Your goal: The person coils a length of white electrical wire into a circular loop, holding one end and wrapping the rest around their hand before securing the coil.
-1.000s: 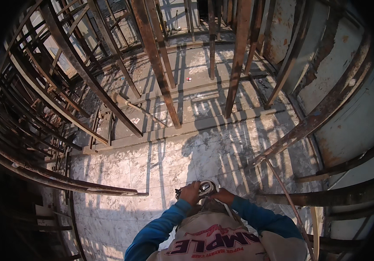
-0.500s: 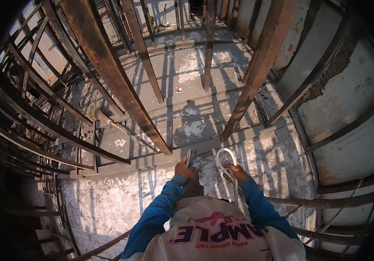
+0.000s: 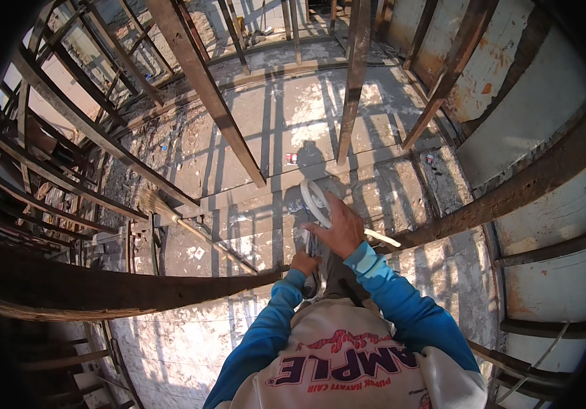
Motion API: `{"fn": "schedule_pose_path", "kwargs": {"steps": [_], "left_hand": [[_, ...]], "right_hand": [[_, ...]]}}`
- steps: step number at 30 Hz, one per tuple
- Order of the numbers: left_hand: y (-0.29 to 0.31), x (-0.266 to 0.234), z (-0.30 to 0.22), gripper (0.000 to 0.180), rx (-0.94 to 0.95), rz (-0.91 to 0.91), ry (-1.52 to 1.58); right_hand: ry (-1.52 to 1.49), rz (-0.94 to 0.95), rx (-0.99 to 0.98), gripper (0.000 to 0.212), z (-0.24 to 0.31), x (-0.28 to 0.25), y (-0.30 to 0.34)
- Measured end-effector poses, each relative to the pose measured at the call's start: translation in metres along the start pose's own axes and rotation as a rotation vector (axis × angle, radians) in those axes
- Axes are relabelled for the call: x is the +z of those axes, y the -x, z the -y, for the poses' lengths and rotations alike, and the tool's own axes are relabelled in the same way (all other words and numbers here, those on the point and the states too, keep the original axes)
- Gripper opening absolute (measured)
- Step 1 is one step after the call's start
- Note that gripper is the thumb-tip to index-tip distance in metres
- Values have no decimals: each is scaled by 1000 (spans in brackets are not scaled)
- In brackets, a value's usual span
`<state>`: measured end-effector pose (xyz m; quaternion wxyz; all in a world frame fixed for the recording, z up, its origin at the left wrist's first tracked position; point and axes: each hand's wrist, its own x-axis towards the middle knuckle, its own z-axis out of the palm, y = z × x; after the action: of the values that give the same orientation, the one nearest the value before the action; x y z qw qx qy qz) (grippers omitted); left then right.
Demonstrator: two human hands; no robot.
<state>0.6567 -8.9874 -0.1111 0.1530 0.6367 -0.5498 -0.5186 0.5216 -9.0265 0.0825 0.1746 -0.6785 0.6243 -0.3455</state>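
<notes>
My right hand (image 3: pixel 344 228) is closed around a thick white tube (image 3: pixel 383 237) bent into a loop. The loop rises past my fingers, and one straight end sticks out to the right below the palm. Just left of it and lower, my left hand (image 3: pixel 304 262) is closed on a dark grey, partly looped thing (image 3: pixel 314 285). Its kind is hard to make out, since my fingers and the shade cover much of it. Both hands are close together in front of my body, above the dusty floor.
Dark wooden beams (image 3: pixel 204 95) cross the space ahead, and a wide beam (image 3: pixel 136 290) runs close at my left. A straw broom (image 3: pixel 201 235) lies left of my hands. A small red and white packet (image 3: pixel 291 158) lies ahead. A stained wall (image 3: pixel 545 177) stands at right.
My right hand has moved left and forward with the white tube, up beside my left hand. The view has shifted ahead, bringing a beam in close at left.
</notes>
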Motion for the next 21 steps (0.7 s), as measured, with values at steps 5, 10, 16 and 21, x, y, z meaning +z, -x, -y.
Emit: {"fn": "schedule_pose_path", "kwargs": {"steps": [5,10,16,21], "left_hand": [[-74,-42,-39,60,39,-109,-190],[-157,-82,-115,55,147,-154,-239],[-236,-100,-157,56,245,-37,-451],[-324,-132,-206,56,435,42,-543]], "right_hand": [[-90,160,60,64,-54,93,-148],[-437,915,128,57,-168,178,-256],[-80,1330,89,56,-201,177,-325],[-385,1129,562,56,-257,174,-394]]}}
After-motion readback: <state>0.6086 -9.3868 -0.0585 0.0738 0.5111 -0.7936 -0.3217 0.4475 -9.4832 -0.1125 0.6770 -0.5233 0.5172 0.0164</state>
